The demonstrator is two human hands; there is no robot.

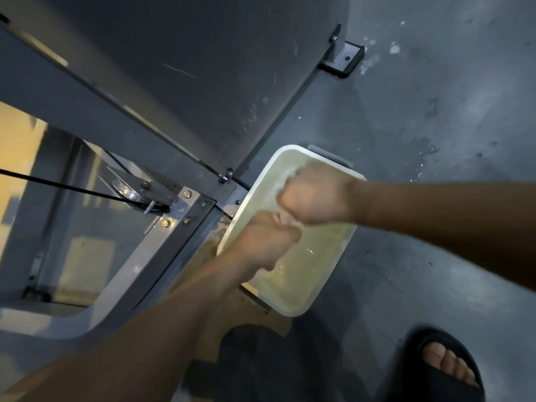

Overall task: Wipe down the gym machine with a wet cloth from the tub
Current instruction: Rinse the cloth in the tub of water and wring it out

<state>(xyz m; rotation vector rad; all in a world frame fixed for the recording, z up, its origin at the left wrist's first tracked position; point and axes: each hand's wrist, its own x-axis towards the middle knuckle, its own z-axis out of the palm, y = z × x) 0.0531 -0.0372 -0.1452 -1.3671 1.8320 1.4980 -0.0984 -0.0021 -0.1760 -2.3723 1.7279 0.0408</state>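
As I wring the pale cloth (285,181) over the tub (293,310), my right hand (313,195) and left hand (261,242) meet, both fists clamped on it. The tub, on the floor (435,111) beside the gym machine (174,82), holds murky yellowish water (313,265). A careless twist could splash the wet-spotted floor, leaving it slippery.

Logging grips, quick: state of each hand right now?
Left hand: blurred, cannot tell.
Right hand: closed, gripping the cloth over the tub.
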